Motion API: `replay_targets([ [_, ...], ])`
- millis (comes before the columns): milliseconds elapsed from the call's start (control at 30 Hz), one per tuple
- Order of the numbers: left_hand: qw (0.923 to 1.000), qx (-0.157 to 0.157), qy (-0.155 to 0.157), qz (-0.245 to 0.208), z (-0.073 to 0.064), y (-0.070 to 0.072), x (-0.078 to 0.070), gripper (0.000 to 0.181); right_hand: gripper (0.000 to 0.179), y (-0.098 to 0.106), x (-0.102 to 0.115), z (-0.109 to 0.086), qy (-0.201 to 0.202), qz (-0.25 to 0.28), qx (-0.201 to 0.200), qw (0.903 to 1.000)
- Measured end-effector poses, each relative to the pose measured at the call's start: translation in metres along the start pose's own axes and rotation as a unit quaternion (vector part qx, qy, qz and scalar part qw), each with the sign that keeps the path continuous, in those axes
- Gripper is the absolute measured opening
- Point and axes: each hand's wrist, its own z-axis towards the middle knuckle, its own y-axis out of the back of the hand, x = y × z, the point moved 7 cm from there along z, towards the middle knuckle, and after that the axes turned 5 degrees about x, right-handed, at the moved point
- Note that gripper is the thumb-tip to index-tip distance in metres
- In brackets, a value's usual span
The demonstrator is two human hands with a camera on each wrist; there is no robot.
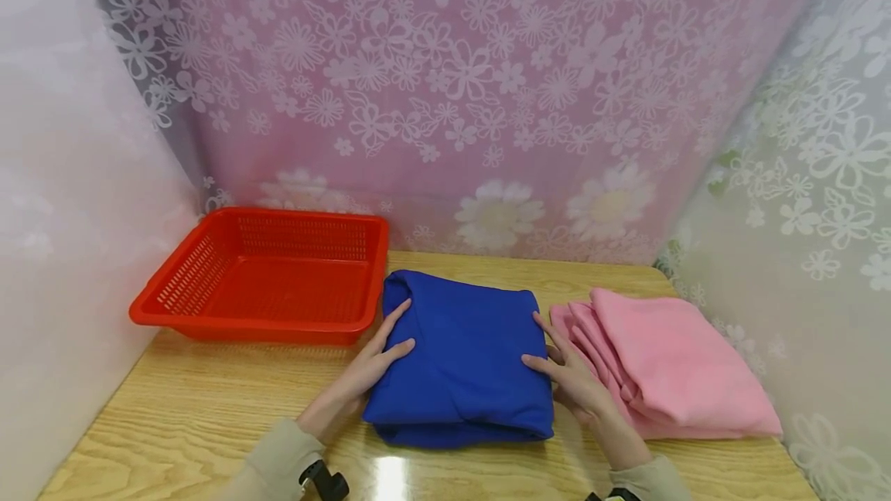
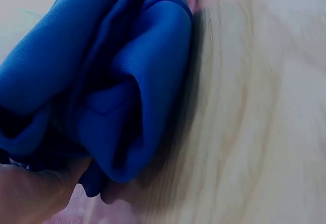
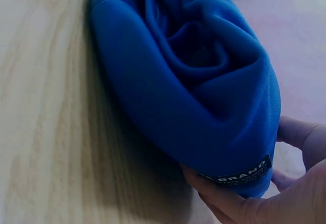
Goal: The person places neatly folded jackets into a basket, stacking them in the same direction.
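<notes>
In the head view, the folded blue cloth (image 1: 462,354) lies on the wooden surface (image 1: 230,393). The left hand (image 1: 372,366) holds the blue cloth by its left side, thumb and forefinger spread on the top face; the right hand (image 1: 574,377) does likewise at its right side, so each grip is clamped on the cloth. Just left of the blue cloth and a little behind it sits a red basket (image 1: 264,325); to its right is a folded pink cloth (image 1: 696,362). A flowered curtain (image 1: 487,45) hangs behind it.

In the left wrist view, the end of the blue cloth shows loose, rolled folds, with the left hand gripping its lower left part and a bit of the pink cloth past its far end.

In the right wrist view, the right hand pinches the blue cloth near a dark label (image 3: 242,173) reading "BRAND" on its lower edge.
</notes>
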Motion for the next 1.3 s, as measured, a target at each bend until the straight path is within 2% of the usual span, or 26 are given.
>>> replay_targets([
  [233,0.9992,0.018,-0.014,-0.034,0.003,-0.017,-0.013,0.065,0.08,0.009,0.02,-0.013,0.012,-0.019,-0.006,0.9997],
  [400,0.9989,0.017,-0.014,-0.042,0.004,-0.026,-0.035,0.062,0.078,0.015,0.04,-0.023,0.022,-0.034,-0.01,0.9991],
  [567,0.999,0.012,-0.01,-0.042,0.004,-0.029,-0.056,0.057,0.076,0.02,0.055,-0.029,0.039,-0.056,-0.019,0.9975],
  [700,0.9987,0.025,-0.012,-0.043,0.005,-0.028,-0.068,0.052,0.075,0.021,0.06,-0.031,0.047,-0.053,-0.013,0.9974],
  [900,0.9953,0.074,-0.011,-0.061,0.004,-0.026,-0.082,0.051,0.075,0.021,0.069,-0.033,0.051,-0.04,0.001,0.9979],
  [1033,0.9928,0.093,-0.015,-0.075,0.003,-0.022,-0.091,0.051,0.074,0.018,0.075,-0.031,0.056,-0.022,0.014,0.9981],
  [1300,0.9922,0.09,-0.018,-0.084,-0.001,-0.005,-0.113,0.05,0.075,0.006,0.092,-0.014,0.064,-0.024,0.023,0.9974],
])
